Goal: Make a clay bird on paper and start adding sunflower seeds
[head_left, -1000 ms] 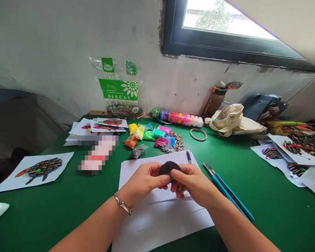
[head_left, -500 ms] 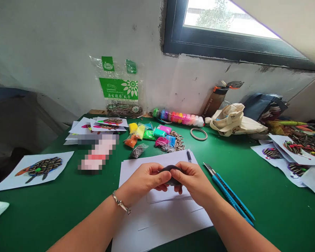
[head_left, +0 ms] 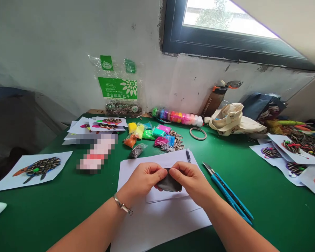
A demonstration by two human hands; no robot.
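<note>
Presently, my L hand (head_left: 147, 179) & R hand (head_left: 192, 179) both clamped on dark clay disc (head_left: 169, 183); prob. soft, light: hold at rim.

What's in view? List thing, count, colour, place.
disc: one, blackish, centre
paper: several, white, below disc
pen: one, black, paper's edge
cutter: count unclear, blue, right of paper
packets: several, multicoloured, beyond paper
seeds: many, striped, beside packets
ring: one, greyish, beyond pen
seed bag: one, green, rear left
stacked row: one, multicoloured, rear
bottle: one, brown, rear right
cloth bag: one, cream, before bottle
tote: one, navy, far right
seed pictures: several, mixed, both sides
blurred patch: one, pink, left
window: one, dark, upper right
table: one, green, below
bracelet: one, silver, left wrist
left hand, right hand: one each, bare, gripping disc
</note>
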